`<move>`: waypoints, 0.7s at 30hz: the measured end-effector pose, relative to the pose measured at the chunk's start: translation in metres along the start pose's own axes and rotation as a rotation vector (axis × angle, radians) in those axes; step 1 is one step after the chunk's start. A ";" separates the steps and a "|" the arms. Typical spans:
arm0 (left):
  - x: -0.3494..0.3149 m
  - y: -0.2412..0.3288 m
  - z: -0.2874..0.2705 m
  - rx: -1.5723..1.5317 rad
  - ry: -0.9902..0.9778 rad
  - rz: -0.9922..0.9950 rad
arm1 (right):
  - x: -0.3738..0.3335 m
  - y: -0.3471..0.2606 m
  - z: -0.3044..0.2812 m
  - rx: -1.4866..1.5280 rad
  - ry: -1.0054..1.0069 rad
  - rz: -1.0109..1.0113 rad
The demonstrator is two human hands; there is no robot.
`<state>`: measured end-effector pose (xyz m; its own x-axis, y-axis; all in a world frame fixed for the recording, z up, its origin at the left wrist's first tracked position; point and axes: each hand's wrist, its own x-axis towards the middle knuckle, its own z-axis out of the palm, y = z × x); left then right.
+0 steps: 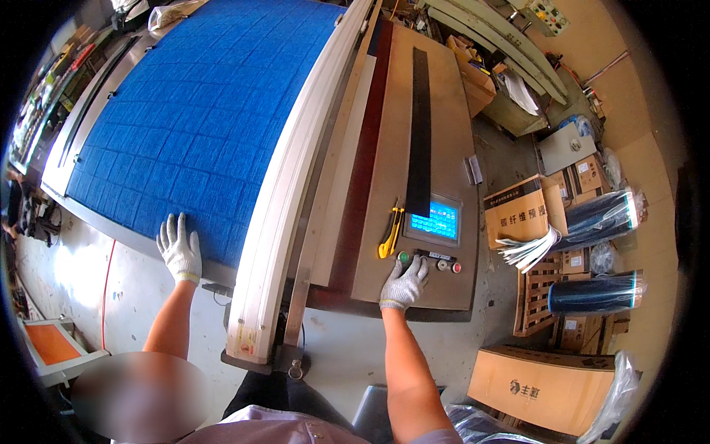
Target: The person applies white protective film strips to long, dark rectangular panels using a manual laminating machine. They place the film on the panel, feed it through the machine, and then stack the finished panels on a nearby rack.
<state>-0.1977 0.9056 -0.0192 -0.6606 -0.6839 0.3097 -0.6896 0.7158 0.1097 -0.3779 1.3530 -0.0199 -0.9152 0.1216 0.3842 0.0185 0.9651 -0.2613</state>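
My left hand [180, 253], in a white knitted glove, lies with fingers spread on the near edge of a large blue gridded machine bed [192, 126]. On the right, my right hand [404, 286], gloved the same way, rests on a brown control panel [370, 251]. Its fingers reach over the row of buttons, beside a green button [403, 257] and below a small black bar [436, 255]. Nothing shows in its grasp. A red button [456, 268] sits right of the fingers. Above them are a lit blue touchscreen [435, 220] and a yellow utility knife [389, 238].
A long white gantry beam [296, 170] crosses between my hands. A black strip [420, 126] lies along the panel. Cardboard boxes [543, 388], wrapped black rolls [592, 294] and a wooden pallet [534, 300] stand at right. An orange-topped frame [55, 344] is at lower left.
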 end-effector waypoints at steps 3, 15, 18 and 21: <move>0.000 0.001 -0.001 -0.010 -0.003 -0.008 | 0.000 0.000 0.000 0.011 0.013 -0.012; -0.002 0.004 0.000 0.004 -0.023 0.001 | 0.003 -0.002 -0.010 0.049 -0.100 0.014; 0.000 0.006 0.001 0.009 -0.002 0.020 | 0.004 0.001 -0.008 0.029 -0.068 -0.016; 0.004 -0.011 -0.004 0.030 -0.053 0.047 | 0.006 0.000 -0.003 0.024 -0.071 -0.023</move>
<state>-0.1912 0.8955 -0.0157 -0.7071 -0.6563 0.2632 -0.6651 0.7437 0.0679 -0.3827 1.3540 -0.0151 -0.9417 0.0817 0.3264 -0.0116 0.9616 -0.2742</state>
